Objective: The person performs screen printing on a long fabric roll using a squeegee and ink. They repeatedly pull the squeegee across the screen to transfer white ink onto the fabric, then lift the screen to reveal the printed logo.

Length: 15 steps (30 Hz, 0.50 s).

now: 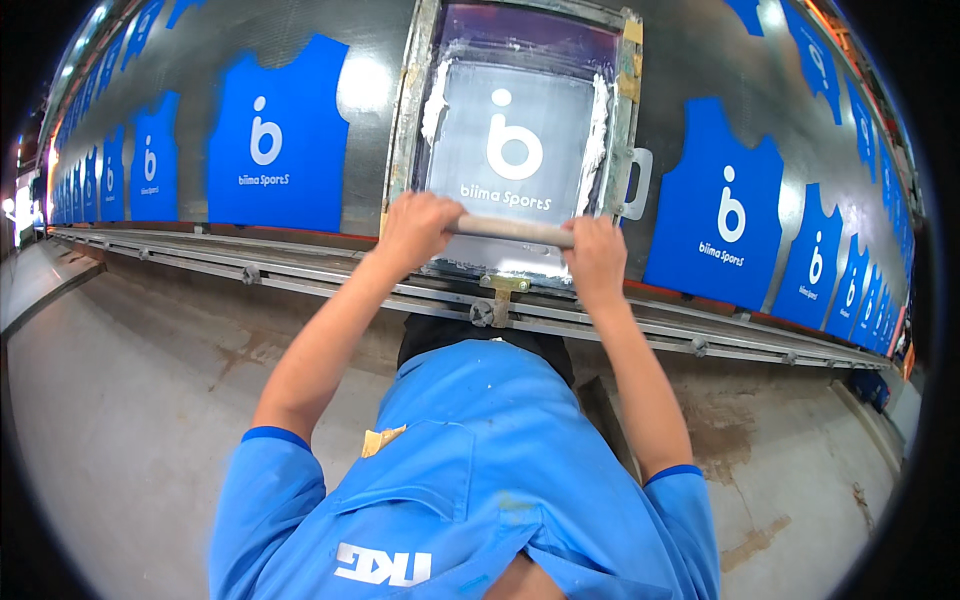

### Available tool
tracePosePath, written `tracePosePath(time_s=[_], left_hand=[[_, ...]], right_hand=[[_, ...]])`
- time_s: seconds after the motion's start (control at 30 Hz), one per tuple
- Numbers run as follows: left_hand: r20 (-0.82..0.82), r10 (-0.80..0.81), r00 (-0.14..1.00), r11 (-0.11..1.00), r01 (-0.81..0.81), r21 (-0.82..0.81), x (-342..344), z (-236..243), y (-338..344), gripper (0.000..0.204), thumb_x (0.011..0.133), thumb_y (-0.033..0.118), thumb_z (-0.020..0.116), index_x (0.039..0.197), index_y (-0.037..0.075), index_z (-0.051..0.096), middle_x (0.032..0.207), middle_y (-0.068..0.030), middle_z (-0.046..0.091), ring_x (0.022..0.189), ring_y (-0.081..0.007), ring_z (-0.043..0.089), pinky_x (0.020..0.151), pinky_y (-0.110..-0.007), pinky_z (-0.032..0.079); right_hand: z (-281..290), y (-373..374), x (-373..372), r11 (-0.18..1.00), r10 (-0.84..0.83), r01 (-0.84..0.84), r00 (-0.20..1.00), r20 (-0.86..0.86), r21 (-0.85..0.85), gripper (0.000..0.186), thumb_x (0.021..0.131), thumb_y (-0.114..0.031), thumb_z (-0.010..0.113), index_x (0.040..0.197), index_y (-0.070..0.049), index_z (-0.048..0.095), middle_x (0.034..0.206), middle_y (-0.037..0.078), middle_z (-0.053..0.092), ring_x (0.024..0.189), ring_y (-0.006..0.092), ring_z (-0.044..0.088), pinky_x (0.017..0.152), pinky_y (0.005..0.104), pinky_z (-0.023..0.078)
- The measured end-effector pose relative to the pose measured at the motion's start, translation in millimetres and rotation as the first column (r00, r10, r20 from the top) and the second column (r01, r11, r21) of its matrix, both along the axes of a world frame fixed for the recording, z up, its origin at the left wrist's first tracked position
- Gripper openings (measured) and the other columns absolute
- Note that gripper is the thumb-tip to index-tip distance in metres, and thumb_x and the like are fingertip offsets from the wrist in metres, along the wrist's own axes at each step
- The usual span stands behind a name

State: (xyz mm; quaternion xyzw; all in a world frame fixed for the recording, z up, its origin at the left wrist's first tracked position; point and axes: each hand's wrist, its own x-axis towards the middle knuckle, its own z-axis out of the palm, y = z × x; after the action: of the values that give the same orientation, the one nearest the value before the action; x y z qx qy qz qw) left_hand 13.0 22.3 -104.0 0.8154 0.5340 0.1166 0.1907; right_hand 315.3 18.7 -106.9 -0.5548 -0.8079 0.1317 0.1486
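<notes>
Nearest is the person's blue shirt (pixel 500 400), with a yellowish scrap (pixel 382 440) at its pocket, above a stained grey floor (pixel 120 400). Beyond it a metal rail (pixel 370 296) runs along the near edge of the long dark surface (pixel 368 195), and a bracket (pixel 505 285) on the near edge of the screen frame (pixel 628 90) meets that rail. Over the near part of the frame both arms reach forward: the left hand (pixel 425 225) has its grip clamped on the left end of a pale, rounded bar (pixel 515 231), and the right hand (pixel 598 255) has its grip clamped on the right end. The bar lies crosswise, close to the frame's near edge. Past it, the grey mesh (pixel 455 130) shows a white ring-like emblem (pixel 515 148), with thick white ink (pixel 595 130) smeared along the frame's right side. A light grey handle (pixel 636 183) sticks out from that side. To either side, a blue vest piece on the left (pixel 300 110) and another on the right (pixel 690 205) lie flat near the surface's near edge, each bearing a white emblem. More blue pieces (pixel 155 125) stretch away toward both ends of the surface, and a purple band (pixel 530 25) crosses the frame's far part.
</notes>
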Motion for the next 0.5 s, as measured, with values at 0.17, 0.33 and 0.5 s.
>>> tracePosePath(time_s=[0.17, 0.33, 0.5], left_hand=[[0.011, 0.003, 1.0, 1.0, -0.003, 0.025, 16, 21, -5, 0.026, 0.071, 0.005, 0.074, 0.095, 0.014, 0.071, 0.093, 0.0003, 0.069, 0.091, -0.0218, 0.065, 0.075, -0.037, 0.048], [0.007, 0.006, 1.0, 0.999, -0.005, -0.034, 5, 26, 31, 0.023, 0.072, 0.008, 0.072, 0.095, 0.014, 0.071, 0.087, -0.0028, 0.067, 0.088, -0.0279, 0.065, 0.074, -0.044, 0.052], [-0.076, 0.015, 0.997, 0.97, -0.033, -0.239, 6, 23, 74, 0.028, 0.074, 0.018, 0.077, 0.101, 0.014, 0.071, 0.09, -0.0091, 0.073, 0.09, -0.033, 0.07, 0.076, -0.045, 0.054]], right_hand=[[21, 0, 12, 0.999, 0.051, -0.052, 0.998, -0.02, -0.012, 0.034, 0.065, -0.01, 0.082, 0.092, -0.013, 0.063, 0.088, 0.001, 0.062, 0.091, 0.0236, 0.057, 0.077, 0.0375, 0.043], [25, 43, 9, 0.99, 0.144, -0.144, 0.989, -0.021, -0.009, 0.028, 0.074, -0.018, 0.08, 0.096, -0.011, 0.064, 0.092, 0.006, 0.065, 0.094, 0.0267, 0.059, 0.079, 0.0411, 0.048], [22, 87, 11, 0.966, 0.103, -0.117, 0.992, -0.072, -0.233, 0.033, 0.079, -0.027, 0.08, 0.102, -0.008, 0.065, 0.091, 0.014, 0.069, 0.091, 0.0359, 0.065, 0.077, 0.0478, 0.051]])
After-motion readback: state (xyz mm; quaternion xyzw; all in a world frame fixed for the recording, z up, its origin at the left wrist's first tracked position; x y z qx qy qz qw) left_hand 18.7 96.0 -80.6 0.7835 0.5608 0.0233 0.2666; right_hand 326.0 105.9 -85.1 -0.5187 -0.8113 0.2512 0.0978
